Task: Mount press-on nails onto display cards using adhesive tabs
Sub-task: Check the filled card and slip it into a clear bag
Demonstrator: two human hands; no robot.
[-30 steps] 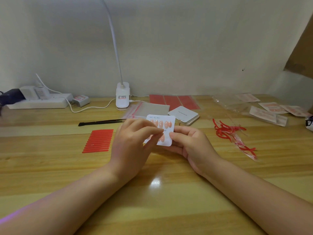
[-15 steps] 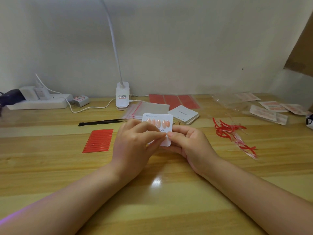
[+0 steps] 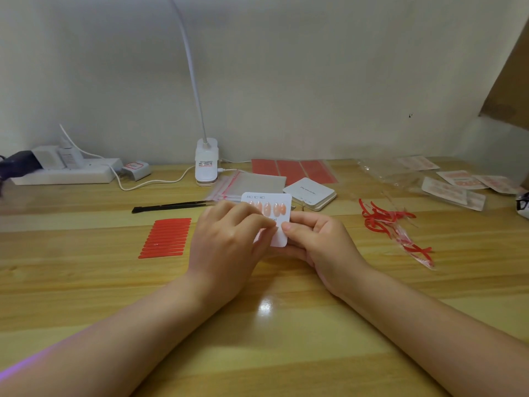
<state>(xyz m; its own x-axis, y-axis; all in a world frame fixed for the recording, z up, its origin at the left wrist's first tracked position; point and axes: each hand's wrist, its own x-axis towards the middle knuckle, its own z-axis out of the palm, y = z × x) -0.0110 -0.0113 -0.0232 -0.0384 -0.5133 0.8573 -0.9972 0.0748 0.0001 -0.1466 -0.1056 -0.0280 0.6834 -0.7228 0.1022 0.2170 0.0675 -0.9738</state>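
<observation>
Pinching a small white display card (image 3: 279, 230) above the wooden worktop (image 3: 86, 282), both hands stay busy: right hand (image 3: 317, 239) grips its edge, left hand (image 3: 229, 239) presses a lower peach nail (hidden by fingers). Uneven pressure could skew it or loosen the row of peach press-on nails (image 3: 267, 208) above.

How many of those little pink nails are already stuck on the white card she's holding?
4 show: pink press-on nails in one row across the top of the white display card. The left hand covers the lower card, so more may be hidden.
</observation>
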